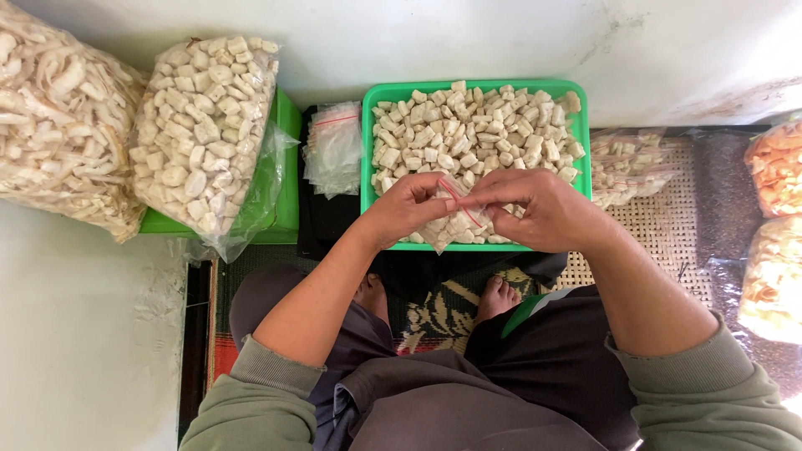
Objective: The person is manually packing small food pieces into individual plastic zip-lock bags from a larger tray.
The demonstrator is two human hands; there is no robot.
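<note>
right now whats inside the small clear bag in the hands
The small clear bag, pinched between left hand and right hand, holds pale cracker chunks like those in the green tray. The fingers cover its upper part.

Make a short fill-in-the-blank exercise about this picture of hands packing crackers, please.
1. Both hands, left hand and right hand, hold a small clear ___.
2. The tray behind the hands is ___ in colour.
3. The strip along the small bag top is ___.

Missing words: bag; green; red
</note>
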